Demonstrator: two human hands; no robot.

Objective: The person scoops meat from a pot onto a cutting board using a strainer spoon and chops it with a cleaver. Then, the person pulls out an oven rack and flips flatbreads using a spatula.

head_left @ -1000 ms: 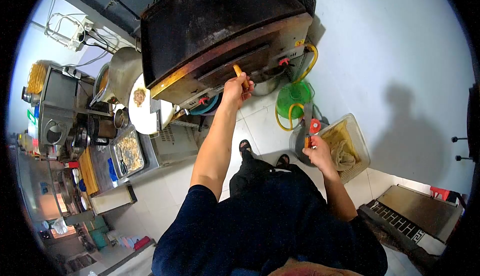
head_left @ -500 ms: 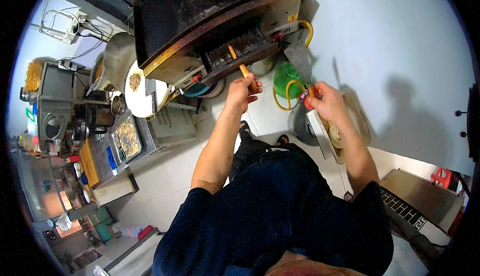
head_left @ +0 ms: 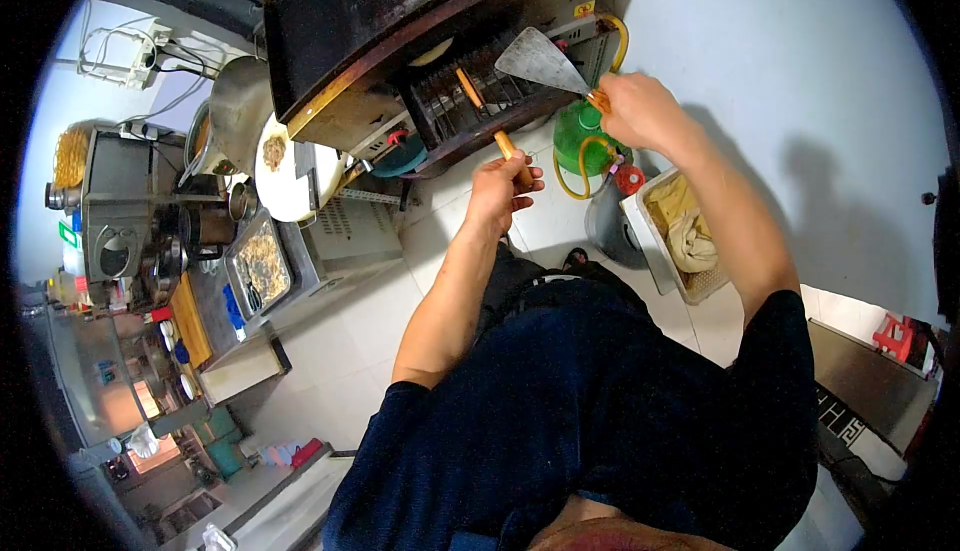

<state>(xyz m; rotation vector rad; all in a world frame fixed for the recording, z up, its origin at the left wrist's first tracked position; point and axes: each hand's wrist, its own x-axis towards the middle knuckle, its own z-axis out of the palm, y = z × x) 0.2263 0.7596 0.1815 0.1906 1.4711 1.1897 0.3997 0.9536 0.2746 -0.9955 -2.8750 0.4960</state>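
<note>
My left hand point(head_left: 497, 191) is closed around a wooden handle point(head_left: 505, 144) in front of the oven's open slot. A wire rack point(head_left: 440, 111) shows inside that slot, with a second wooden handle point(head_left: 468, 89) above it. What exactly the held handle joins is unclear. My right hand point(head_left: 642, 113) grips a spatula point(head_left: 543, 59) by its short wooden handle. Its wide, flat metal blade points left, over the right part of the rack. The edge of a pale, flat, round piece point(head_left: 432, 52) shows at the back of the slot.
A large blackened oven point(head_left: 420, 1) fills the top. Below my right hand are a green gas cylinder point(head_left: 580, 136) with a yellow hose and a basket point(head_left: 690, 291) holding cloth. At left, a white round board point(head_left: 290, 196) carries minced filling, beside a metal tray point(head_left: 285, 276) of food.
My right hand has raised the spatula and swung its blade left, over the rack. My left hand still holds the wooden handle, and more of the rack shows. The pale round edge has come into view.
</note>
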